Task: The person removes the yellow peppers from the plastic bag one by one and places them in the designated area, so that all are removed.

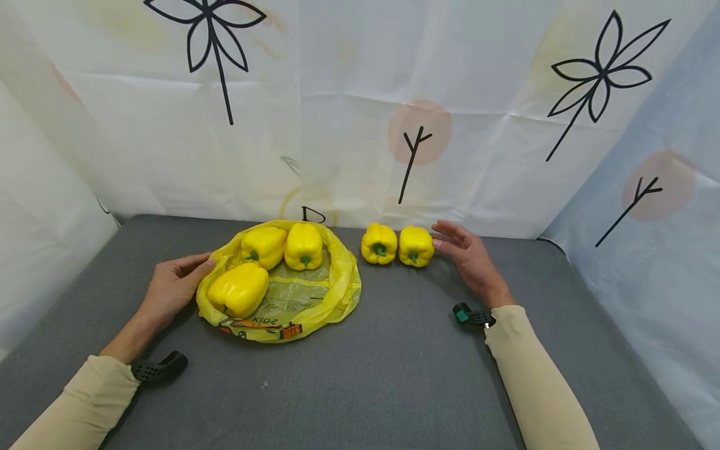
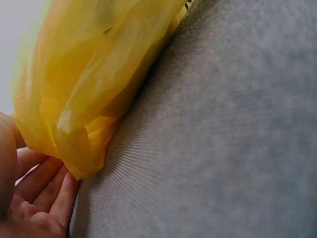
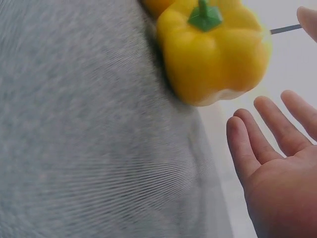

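A yellow plastic bag lies with its mouth spread on the grey table, left of the middle. Inside it are three yellow bell peppers. My left hand pinches the bag's left rim between thumb and fingers; in the left wrist view the yellow film passes between them. Two more yellow bell peppers, a left one and a right one, stand side by side right of the bag, green stems facing me. Beside the right one is my right hand, fingers extended. The right wrist view shows a gap between fingers and pepper.
The grey cloth-covered table reaches back to a white fabric backdrop with line-drawn flowers. A bluish fabric side bounds the right. Dark wrist straps, one on the left and one on the right, sit on the wrists.
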`<state>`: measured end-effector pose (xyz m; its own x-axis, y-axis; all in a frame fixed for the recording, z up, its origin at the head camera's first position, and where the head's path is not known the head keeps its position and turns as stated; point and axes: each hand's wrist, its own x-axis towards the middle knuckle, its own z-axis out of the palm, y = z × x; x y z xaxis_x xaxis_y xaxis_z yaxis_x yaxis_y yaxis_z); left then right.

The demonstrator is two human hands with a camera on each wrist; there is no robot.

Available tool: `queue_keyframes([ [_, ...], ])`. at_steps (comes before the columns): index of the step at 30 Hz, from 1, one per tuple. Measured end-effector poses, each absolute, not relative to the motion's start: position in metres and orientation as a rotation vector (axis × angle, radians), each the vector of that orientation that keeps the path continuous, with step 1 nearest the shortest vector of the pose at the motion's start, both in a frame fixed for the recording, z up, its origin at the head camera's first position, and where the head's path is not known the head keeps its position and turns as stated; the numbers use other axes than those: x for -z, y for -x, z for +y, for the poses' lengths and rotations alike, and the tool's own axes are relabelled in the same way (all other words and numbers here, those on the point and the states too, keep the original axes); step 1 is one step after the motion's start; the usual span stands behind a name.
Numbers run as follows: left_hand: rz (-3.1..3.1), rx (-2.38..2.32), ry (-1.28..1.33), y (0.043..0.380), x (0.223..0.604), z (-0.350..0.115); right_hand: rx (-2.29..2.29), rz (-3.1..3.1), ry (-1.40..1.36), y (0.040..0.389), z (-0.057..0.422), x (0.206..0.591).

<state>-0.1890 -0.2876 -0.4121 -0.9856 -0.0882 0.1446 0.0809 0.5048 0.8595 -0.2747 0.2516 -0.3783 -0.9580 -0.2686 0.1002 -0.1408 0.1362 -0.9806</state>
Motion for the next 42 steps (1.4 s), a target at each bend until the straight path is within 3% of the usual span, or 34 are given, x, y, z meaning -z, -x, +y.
queue_keyframes([
  [12, -2.581, 1.468, -0.012, 0.188, 0.413, -0.288, 1.959, 2.316, 0.398, 0.267, 0.245, 0.362],
  [42, -2.587, 1.479, -0.02, 0.19, 0.412, -0.287, 1.777, 2.267, 0.761, 0.252, 0.187, 0.316],
])
